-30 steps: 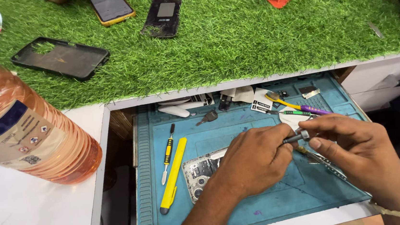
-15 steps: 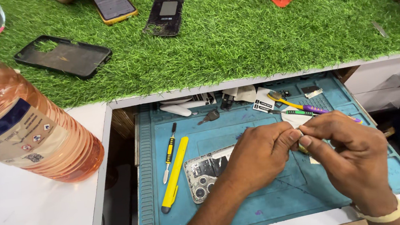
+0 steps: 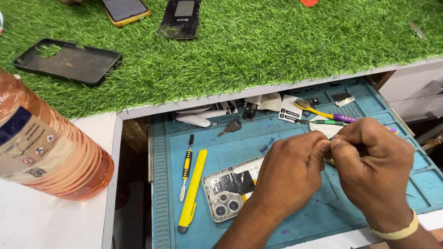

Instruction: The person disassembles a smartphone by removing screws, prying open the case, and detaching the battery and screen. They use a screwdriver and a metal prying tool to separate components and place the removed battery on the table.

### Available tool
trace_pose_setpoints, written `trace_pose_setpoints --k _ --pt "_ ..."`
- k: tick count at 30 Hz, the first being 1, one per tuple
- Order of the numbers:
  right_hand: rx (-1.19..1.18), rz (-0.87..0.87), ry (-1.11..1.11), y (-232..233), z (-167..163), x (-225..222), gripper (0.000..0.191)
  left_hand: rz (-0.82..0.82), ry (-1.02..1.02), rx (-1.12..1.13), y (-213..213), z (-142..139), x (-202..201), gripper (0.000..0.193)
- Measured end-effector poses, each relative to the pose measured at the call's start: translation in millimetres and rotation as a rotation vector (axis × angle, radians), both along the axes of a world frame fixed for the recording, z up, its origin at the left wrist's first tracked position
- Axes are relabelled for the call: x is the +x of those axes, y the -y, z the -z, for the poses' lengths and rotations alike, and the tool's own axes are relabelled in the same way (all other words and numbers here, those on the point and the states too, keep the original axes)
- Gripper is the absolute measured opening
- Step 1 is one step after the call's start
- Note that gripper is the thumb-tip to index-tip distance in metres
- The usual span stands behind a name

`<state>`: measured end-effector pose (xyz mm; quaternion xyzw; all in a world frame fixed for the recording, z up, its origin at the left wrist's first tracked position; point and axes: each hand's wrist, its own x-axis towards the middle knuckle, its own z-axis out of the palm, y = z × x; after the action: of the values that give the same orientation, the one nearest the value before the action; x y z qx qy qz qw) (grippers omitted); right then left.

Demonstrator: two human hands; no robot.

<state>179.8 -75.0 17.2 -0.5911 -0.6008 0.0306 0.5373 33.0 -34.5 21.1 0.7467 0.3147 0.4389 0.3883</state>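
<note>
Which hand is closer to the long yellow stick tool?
Left. The left hand sits over the opened phone, just right of the yellow tool. The right hand is farther right, beyond the left hand.

Bottle label: beige band with a dark blue diagonal stripe and small hazard diamonds, wrapped round the orange-tinted plastic bottle on the white counter at my left

Phone screen: dark, unlit rectangle in a yellow-orange case, lying on the green turf at top, under another person's fingertips

Small stickers: black-and-white printed tags on white paper, at the far edge of the blue mat in my drawer, just beyond my knuckles

Adhesive strips: black and white, stuck on the opened phone's back, beside my left hand
</note>
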Motion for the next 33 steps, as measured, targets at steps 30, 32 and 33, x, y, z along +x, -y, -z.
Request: trace_pose_setpoints --k 30,32,33 --pt "-0.428 -0.205 -0.374 -12.2 8.7 34.4 0.014 -0.189 -0.262 0.224 0.6 -3.7 2.3 0.016" --pt "-0.44 -0.237 -0.37 -9.9 5.5 39.3 0.014 -0.197 -0.232 0.245 4.0 -2.4 4.2 0.015" --pt "-0.442 -0.261 -0.372 -10.0 4.5 40.6 0.015 -0.207 -0.222 0.26 4.1 -1.9 3.8 0.015"
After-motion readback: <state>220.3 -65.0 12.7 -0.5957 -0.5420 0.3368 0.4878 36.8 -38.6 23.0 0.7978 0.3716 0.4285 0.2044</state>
